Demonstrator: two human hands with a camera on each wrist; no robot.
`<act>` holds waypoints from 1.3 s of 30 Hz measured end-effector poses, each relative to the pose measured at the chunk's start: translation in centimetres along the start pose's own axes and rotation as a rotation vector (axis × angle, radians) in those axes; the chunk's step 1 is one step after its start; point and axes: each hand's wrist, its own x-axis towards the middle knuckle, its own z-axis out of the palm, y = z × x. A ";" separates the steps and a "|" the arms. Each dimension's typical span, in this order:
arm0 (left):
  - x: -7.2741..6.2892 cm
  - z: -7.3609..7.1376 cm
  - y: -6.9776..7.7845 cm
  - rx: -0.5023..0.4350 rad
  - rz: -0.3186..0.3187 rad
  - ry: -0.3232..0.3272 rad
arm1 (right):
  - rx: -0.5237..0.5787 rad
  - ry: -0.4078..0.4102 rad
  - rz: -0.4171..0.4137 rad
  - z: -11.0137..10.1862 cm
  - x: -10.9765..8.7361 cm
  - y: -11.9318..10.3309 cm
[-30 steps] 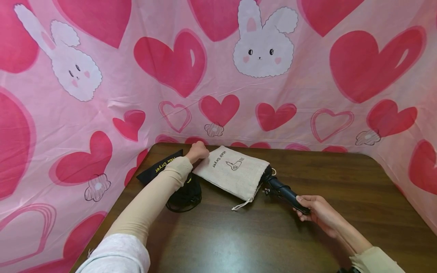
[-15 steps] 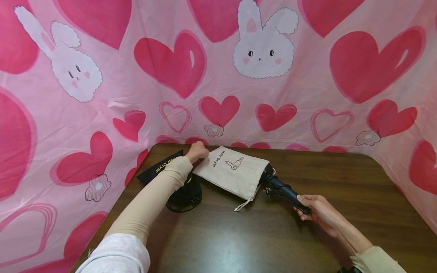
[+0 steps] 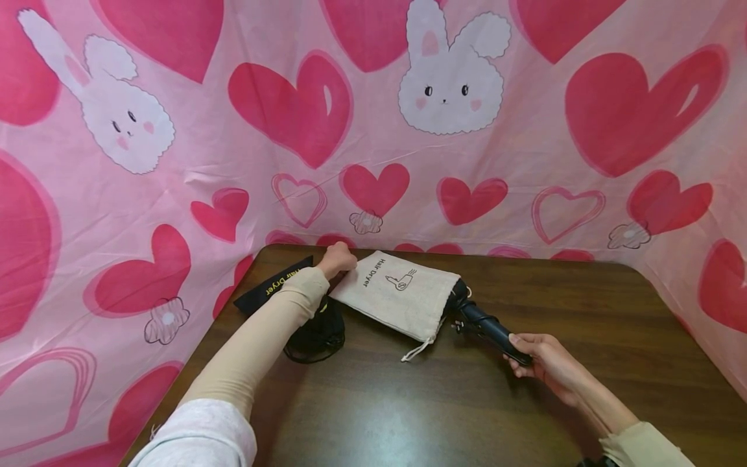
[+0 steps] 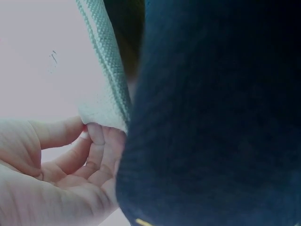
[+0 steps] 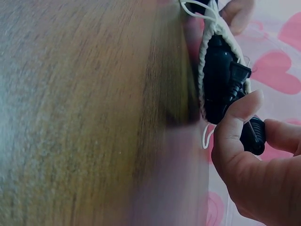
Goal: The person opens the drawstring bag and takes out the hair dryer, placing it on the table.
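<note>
At nine o'clock from the canvas drawstring bag (image 3: 397, 295), a black "Hair Dryer" pouch (image 3: 271, 283) lay partly hidden behind the left sleeve (image 3: 257, 353). The left hand (image 3: 337, 259) pinched the bag's ten o'clock corner, seemingly for steadiness; the right hand (image 3: 539, 360) gripped the black hair dryer's (image 3: 490, 331) handle at four, its body partly inside the mouth, the plug (image 5: 240, 72) jutting awkwardly there.

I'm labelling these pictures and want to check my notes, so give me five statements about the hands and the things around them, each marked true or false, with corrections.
1. The right hand holds a dark handle. True.
2. The handle lies wholly inside the pale bag. False: it sticks out of the bag's mouth.
3. Black cloth lies left of the pale bag. True.
4. The left hand holds nothing. False: it pinches a corner of the pale bag.
5. The pale bag is unprinted. False: it reads "Hair Dryer".
</note>
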 end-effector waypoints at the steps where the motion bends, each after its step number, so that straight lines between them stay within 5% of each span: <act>1: 0.1 0.0 0.0 -0.003 0.000 -0.002 | 0.001 -0.001 -0.001 0.0 0.0 0.0; 39: -0.3 0.0 -0.2 -0.026 -0.002 -0.014 | 0.024 0.011 -0.013 -0.1 -0.8 0.4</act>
